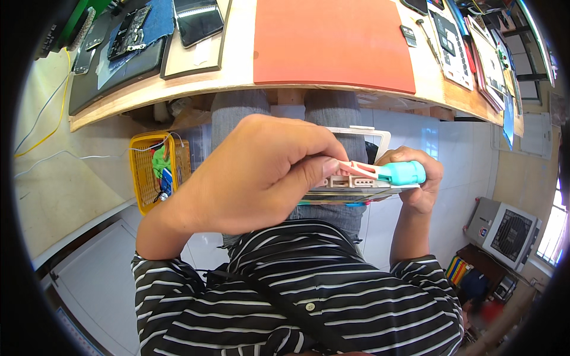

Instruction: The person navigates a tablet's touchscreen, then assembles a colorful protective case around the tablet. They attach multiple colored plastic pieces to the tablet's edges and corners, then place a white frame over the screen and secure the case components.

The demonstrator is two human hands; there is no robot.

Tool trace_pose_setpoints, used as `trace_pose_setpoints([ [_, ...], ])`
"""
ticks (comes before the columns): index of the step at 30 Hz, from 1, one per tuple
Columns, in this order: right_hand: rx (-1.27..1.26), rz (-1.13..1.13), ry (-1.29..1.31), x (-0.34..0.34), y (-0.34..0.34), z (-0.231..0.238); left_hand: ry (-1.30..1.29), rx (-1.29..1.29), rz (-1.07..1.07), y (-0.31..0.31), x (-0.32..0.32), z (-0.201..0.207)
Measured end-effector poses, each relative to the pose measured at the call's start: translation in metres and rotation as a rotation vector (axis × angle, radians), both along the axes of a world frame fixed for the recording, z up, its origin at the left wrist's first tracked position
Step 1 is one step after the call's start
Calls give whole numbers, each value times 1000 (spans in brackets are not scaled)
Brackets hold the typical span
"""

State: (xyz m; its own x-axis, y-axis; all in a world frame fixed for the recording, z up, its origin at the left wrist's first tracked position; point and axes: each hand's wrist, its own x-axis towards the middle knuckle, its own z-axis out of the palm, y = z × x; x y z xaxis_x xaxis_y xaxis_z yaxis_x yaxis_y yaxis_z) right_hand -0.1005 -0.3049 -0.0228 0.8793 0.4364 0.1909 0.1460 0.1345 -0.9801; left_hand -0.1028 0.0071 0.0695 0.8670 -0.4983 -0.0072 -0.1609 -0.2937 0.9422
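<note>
Okay, landmark = orange mat point(332, 47) on the tabletop point(238, 50), going left to right. Well left of the mat, on its near side: yellow basket point(138, 178), odds and ends inside. Left of the mat, up on the tabletop: dark glossy slab point(199, 24), flat in a shallow tray.

Near side of the mat, below its left part: left hand point(261, 169), thumb and index pinched tight at the left end of the pink piece point(363, 169); other fingers curled in.

Directly near side of the mat, held off the tabletop: white-framed panel point(363, 182). Probably light and stiff, smooth plastic, so a bit slippery; thin slotted edge could crack if bent. Best hold: firm frame at the right end, light pinch on the pink piece. Looks: thin, seen nearly edge-on, small slots along the near edge, white loop point(385, 142) sticking out toward the mat; pink piece lies along the edge, meeting a rounded, bottle-shaped teal piece point(408, 172).

Near side of the mat's right edge: right hand point(432, 172), fingers bent around the panel's right end, beside the teal piece; exact fingertip contact partly hidden.
</note>
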Motion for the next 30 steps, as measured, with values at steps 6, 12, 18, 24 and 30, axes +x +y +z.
trace_pose_setpoints([
  [6, 36, 35, 10, 0, -4, -2, -153, -13, 53, -8, -7, -6],
  [12, -98, -16, 165, 12, 10, 24, -228, 100, 91, -10, 2, -8],
  [18, -17, 162, 233, 39, 21, 36, -212, 160, 58, -18, 20, -20],
  [24, -25, 173, 253, 43, 26, 37, 180, -96, 48, -10, 37, -30],
  [30, -4, 107, 274, 42, 38, 37, 153, 79, 165, -16, 39, -29],
])
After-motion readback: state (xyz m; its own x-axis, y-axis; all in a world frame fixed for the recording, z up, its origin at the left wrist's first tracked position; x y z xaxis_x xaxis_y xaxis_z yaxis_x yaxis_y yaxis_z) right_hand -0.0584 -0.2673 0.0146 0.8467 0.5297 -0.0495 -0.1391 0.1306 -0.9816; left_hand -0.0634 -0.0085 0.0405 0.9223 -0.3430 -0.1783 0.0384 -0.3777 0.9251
